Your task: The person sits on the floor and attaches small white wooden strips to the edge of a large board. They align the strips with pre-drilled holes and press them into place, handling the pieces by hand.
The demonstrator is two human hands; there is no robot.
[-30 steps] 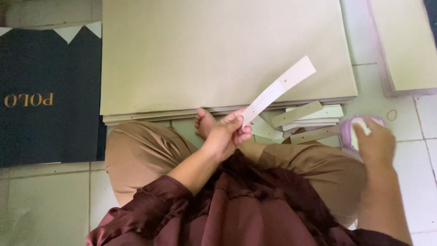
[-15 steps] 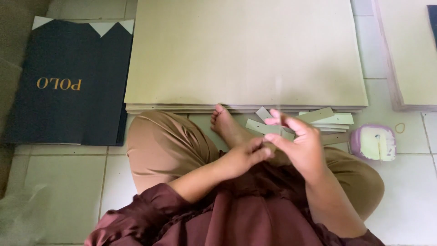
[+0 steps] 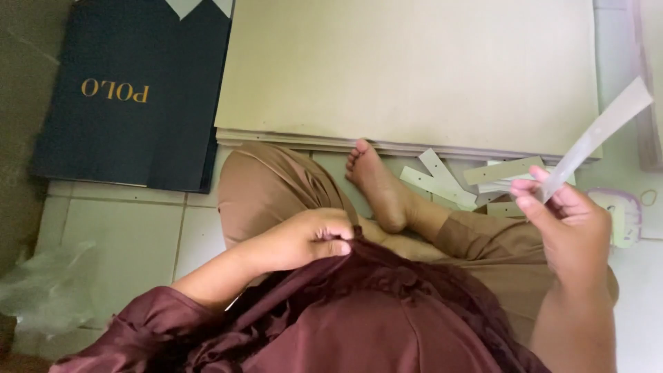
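My right hand [image 3: 563,228] pinches a long pale cardboard strip [image 3: 601,135] that slants up to the right over the floor. My left hand [image 3: 304,238] rests on my lap with its fingers closed on the edge of my maroon garment [image 3: 373,276]. Several more grey strips [image 3: 449,183] lie on the tiles by my bare foot [image 3: 380,183]. A small lilac-rimmed container [image 3: 621,214] sits on the floor behind my right hand.
A large stack of beige cardboard sheets [image 3: 414,69] lies ahead. Dark navy printed sheets [image 3: 131,103] lie at the left. A crumpled clear plastic bag [image 3: 48,287] sits at the lower left. More board [image 3: 652,90] shows at the right edge.
The strip has passed from my left hand to my right, which has lifted it up to the right. My left hand has dropped onto my lap.
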